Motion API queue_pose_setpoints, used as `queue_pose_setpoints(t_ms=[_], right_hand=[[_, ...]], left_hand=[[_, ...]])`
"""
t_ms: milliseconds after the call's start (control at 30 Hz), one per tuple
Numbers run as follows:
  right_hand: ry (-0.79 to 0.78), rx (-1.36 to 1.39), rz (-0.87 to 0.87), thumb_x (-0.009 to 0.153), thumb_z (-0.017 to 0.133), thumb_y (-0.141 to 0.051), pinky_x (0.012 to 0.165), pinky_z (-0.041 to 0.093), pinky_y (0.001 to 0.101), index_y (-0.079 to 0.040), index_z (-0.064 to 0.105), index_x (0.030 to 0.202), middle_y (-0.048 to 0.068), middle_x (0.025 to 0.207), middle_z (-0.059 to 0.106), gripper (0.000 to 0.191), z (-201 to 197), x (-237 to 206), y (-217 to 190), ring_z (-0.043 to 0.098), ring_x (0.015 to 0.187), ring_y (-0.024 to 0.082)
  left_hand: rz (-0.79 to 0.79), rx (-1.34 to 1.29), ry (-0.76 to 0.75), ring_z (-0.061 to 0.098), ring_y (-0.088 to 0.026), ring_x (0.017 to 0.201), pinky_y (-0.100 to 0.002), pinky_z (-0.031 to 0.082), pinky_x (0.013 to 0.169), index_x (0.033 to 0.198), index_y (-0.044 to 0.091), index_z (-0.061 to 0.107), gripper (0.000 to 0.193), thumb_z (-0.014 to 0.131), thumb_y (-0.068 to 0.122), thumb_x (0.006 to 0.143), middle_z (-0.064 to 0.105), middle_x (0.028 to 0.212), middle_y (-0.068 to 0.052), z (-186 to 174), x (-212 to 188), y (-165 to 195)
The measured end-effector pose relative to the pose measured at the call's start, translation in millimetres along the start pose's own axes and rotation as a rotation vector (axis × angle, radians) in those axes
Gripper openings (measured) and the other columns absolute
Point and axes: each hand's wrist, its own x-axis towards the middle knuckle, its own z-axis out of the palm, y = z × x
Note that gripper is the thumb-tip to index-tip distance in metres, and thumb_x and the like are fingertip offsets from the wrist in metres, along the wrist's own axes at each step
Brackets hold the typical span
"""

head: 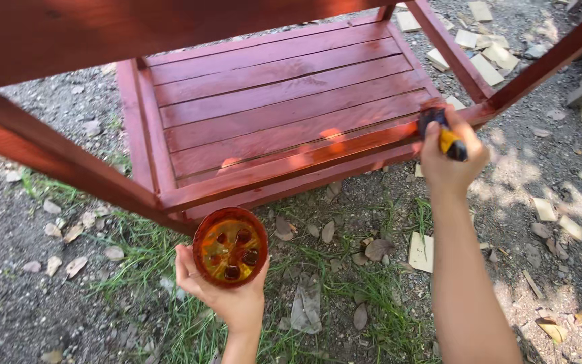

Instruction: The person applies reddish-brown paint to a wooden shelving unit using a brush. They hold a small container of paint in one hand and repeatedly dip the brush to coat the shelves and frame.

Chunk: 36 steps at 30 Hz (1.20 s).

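Note:
My left hand (227, 300) holds a round cup (230, 247) stained red-brown, with amber liquid and dark blobs inside, just below the front rail of a red-stained wooden frame. My right hand (449, 165) grips a paintbrush (444, 133) with a yellow and dark handle. Its bristles rest on the right end of the front rail (291, 172) of the slatted lower shelf (284, 94). The rail looks wet and glossy along its length.
A red top rail (69, 34) and slanted legs (69, 165) cross the view above and at the left. A leg and brace (547, 61) stand at the right. Gravel, grass, dry leaves and several pale wood offcuts (486, 67) lie on the ground.

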Motion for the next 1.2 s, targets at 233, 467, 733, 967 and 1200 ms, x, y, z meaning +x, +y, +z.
queue_pose_setpoints(t_ms=[233,467,733,967,1200], right_hand=[[-0.358,0.469,0.184,0.096,0.071,-0.004,0.078,0.057,0.0203,-0.002,0.069,0.132,0.009,0.115,0.077,0.036,117.7,-146.8,-190.3,0.068,0.09,0.005],[-0.568,0.463,0.181,0.092,0.076,-0.008,0.076,0.056,0.0203,-0.004,0.07,0.13,0.006,0.107,0.078,0.04,123.3,-133.9,-177.8,0.068,0.084,0.004],[-0.094,0.104,-0.002,0.103,0.076,0.0,0.106,0.058,0.0336,0.005,0.069,0.131,0.017,0.128,0.073,0.029,63.0,-64.2,-68.2,0.073,0.114,0.022],[-0.38,0.472,0.159,0.094,0.075,0.0,0.1,0.057,0.0303,0.002,0.069,0.131,0.016,0.124,0.074,0.038,190.7,-181.0,-226.6,0.071,0.113,0.02],[-0.365,0.702,0.929,0.09,0.072,-0.005,0.052,0.056,0.0285,-0.005,0.069,0.128,0.012,0.101,0.074,0.038,221.6,-167.1,-271.6,0.066,0.067,0.016]], left_hand=[[-0.023,0.187,0.115,0.037,-0.04,0.142,-0.051,0.038,0.118,0.164,0.016,0.018,0.134,0.101,0.012,0.058,0.027,0.15,-0.023,-17.2,2.8,-25.7],[-0.084,0.205,0.179,0.038,-0.042,0.144,-0.051,0.037,0.12,0.164,0.013,0.023,0.132,0.1,0.011,0.056,0.028,0.153,-0.023,-25.8,1.0,-42.3],[-0.136,0.137,0.189,0.039,-0.04,0.142,-0.048,0.04,0.119,0.162,0.015,0.023,0.133,0.101,0.011,0.055,0.025,0.153,-0.022,-26.1,5.5,-48.6],[-0.247,0.071,0.204,0.039,-0.038,0.142,-0.046,0.042,0.118,0.16,0.017,0.024,0.134,0.099,0.01,0.049,0.02,0.157,-0.021,-34.6,19.2,-62.4],[-0.181,0.185,0.325,0.038,-0.037,0.142,-0.047,0.036,0.121,0.16,0.017,0.024,0.132,0.102,0.011,0.053,0.025,0.154,-0.02,-60.6,44.4,-80.4]])
